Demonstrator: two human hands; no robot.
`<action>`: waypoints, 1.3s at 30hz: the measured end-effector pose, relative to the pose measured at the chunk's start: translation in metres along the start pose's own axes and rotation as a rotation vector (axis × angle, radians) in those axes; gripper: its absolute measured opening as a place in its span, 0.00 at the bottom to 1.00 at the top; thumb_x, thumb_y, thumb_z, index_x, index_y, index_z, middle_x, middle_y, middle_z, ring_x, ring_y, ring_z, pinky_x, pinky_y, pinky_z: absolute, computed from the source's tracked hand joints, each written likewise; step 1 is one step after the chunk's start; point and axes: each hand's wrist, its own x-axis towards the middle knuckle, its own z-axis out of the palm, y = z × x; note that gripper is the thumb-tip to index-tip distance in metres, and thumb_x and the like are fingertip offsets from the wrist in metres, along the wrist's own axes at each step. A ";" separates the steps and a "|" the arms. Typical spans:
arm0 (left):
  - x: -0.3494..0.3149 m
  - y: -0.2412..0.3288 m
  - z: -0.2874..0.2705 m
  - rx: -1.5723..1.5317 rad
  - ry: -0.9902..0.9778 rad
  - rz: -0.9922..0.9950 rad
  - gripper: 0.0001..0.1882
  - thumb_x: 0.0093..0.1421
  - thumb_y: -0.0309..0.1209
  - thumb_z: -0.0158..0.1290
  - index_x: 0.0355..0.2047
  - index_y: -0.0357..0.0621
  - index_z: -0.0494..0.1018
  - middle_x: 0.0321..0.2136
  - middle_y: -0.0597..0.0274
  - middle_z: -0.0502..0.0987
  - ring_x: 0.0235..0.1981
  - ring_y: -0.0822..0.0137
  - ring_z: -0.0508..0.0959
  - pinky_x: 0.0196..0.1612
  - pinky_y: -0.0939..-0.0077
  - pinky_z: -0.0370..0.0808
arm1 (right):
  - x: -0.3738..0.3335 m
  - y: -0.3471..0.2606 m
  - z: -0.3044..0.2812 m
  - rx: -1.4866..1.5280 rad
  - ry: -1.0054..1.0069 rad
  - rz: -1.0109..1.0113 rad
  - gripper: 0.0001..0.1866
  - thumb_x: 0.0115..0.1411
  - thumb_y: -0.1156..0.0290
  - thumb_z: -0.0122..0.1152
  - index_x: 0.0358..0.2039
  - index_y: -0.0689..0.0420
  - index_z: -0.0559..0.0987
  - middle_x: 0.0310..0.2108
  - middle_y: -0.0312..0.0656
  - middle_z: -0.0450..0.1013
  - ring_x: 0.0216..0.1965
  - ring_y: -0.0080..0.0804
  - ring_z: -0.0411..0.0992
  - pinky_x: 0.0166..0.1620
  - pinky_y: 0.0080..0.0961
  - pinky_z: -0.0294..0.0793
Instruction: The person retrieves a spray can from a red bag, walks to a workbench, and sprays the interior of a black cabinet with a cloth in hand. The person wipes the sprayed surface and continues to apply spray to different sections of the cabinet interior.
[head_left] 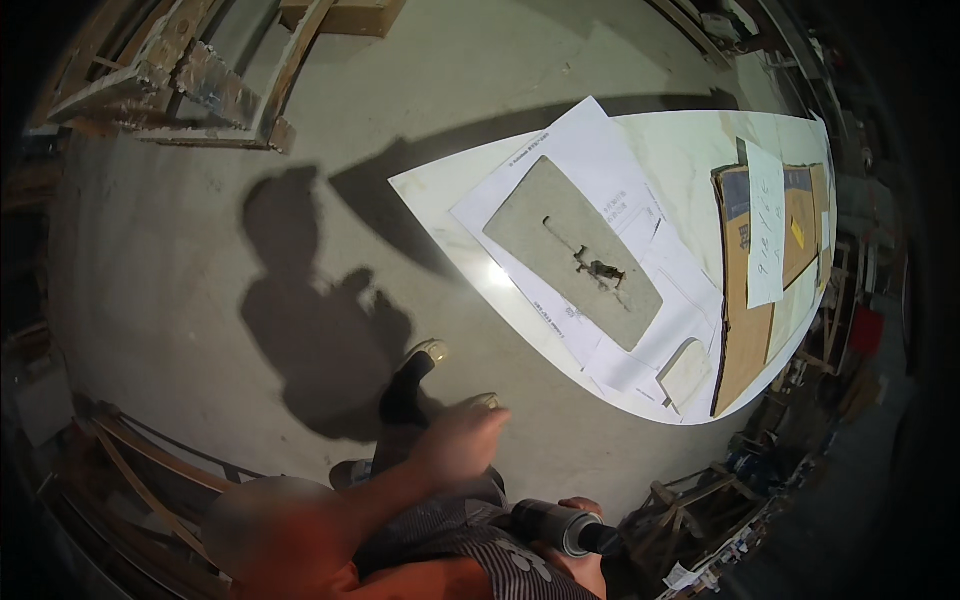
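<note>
At the bottom of the head view, my right hand (583, 572) is wrapped round a dark cylindrical can with a black cap (560, 526); it lies on its side, cap end to the right. My left hand (462, 442) is raised in front of my body, blurred, with its fingers hard to make out. Ahead and right stands a white marbled tabletop (440, 195) with a curved edge. White paper sheets (590, 130) lie on it, and on them rests a grey rectangular slab (575, 250) with a groove and dark broken bits. Neither hand touches the tabletop.
A small pale rounded piece (685, 374) lies near the tabletop's front edge. Cardboard (745, 340) with a handwritten paper strip (765, 225) covers its right side. Worn wooden frames (200, 100) stand at the far left; a wooden rack (665, 520) stands at the lower right.
</note>
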 end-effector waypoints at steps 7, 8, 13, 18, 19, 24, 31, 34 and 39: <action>0.052 0.010 -0.033 0.310 0.055 0.082 0.27 0.59 0.23 0.54 0.60 0.39 0.67 0.33 0.55 0.76 0.33 0.53 0.76 0.40 0.60 0.73 | 0.002 0.005 0.002 -0.031 -0.044 -0.043 0.43 0.39 0.82 0.77 0.55 0.55 0.64 0.47 0.45 0.68 0.47 0.35 0.73 0.52 0.34 0.75; 0.055 0.008 -0.034 0.313 0.026 0.079 0.31 0.58 0.24 0.53 0.64 0.40 0.65 0.32 0.57 0.74 0.33 0.55 0.75 0.42 0.60 0.72 | 0.001 0.001 0.004 -0.013 -0.038 -0.018 0.43 0.39 0.82 0.77 0.55 0.55 0.64 0.47 0.46 0.69 0.47 0.35 0.73 0.52 0.34 0.75; 0.059 0.004 -0.028 0.413 -0.060 0.160 0.39 0.55 0.24 0.52 0.69 0.44 0.59 0.28 0.58 0.69 0.28 0.58 0.70 0.35 0.62 0.68 | -0.005 -0.020 0.012 0.136 0.058 0.205 0.42 0.39 0.83 0.76 0.54 0.54 0.64 0.47 0.46 0.69 0.46 0.36 0.73 0.52 0.34 0.75; 0.055 0.005 -0.018 0.439 -0.166 0.238 0.43 0.53 0.25 0.51 0.71 0.43 0.55 0.29 0.59 0.68 0.27 0.61 0.68 0.34 0.65 0.65 | 0.002 -0.013 0.013 -0.004 0.038 -0.173 0.35 0.47 0.81 0.75 0.56 0.61 0.70 0.47 0.41 0.73 0.48 0.29 0.72 0.51 0.30 0.75; 0.055 0.006 -0.016 0.436 -0.184 0.247 0.43 0.53 0.25 0.51 0.72 0.43 0.55 0.29 0.59 0.68 0.27 0.61 0.68 0.34 0.65 0.65 | 0.002 -0.012 0.013 0.031 0.040 -0.093 0.37 0.44 0.82 0.75 0.56 0.59 0.69 0.47 0.42 0.71 0.48 0.31 0.72 0.51 0.31 0.75; 0.055 0.004 -0.017 0.453 -0.157 0.255 0.42 0.54 0.26 0.51 0.71 0.45 0.56 0.29 0.59 0.68 0.28 0.61 0.68 0.34 0.64 0.65 | -0.006 -0.022 0.013 0.150 0.032 0.147 0.43 0.37 0.85 0.75 0.54 0.54 0.65 0.49 0.44 0.67 0.48 0.35 0.72 0.53 0.34 0.75; 0.058 -0.004 -0.036 0.474 -0.040 0.167 0.39 0.55 0.27 0.53 0.70 0.55 0.61 0.28 0.62 0.67 0.27 0.60 0.69 0.36 0.62 0.68 | -0.005 -0.031 0.016 0.077 0.036 0.102 0.42 0.39 0.85 0.75 0.55 0.54 0.64 0.47 0.44 0.68 0.47 0.35 0.72 0.53 0.34 0.75; 0.059 -0.007 -0.045 0.527 -0.026 0.117 0.38 0.54 0.25 0.54 0.68 0.55 0.64 0.28 0.62 0.66 0.29 0.59 0.70 0.40 0.61 0.70 | -0.005 -0.030 0.017 0.132 0.035 0.156 0.42 0.40 0.83 0.76 0.55 0.54 0.64 0.46 0.44 0.69 0.46 0.34 0.73 0.52 0.33 0.75; 0.069 -0.024 -0.061 0.570 0.137 0.111 0.37 0.54 0.23 0.53 0.67 0.54 0.65 0.28 0.62 0.68 0.29 0.59 0.71 0.37 0.62 0.70 | -0.005 -0.028 0.019 0.120 0.084 0.209 0.43 0.39 0.80 0.79 0.55 0.55 0.64 0.46 0.45 0.69 0.45 0.33 0.73 0.50 0.32 0.76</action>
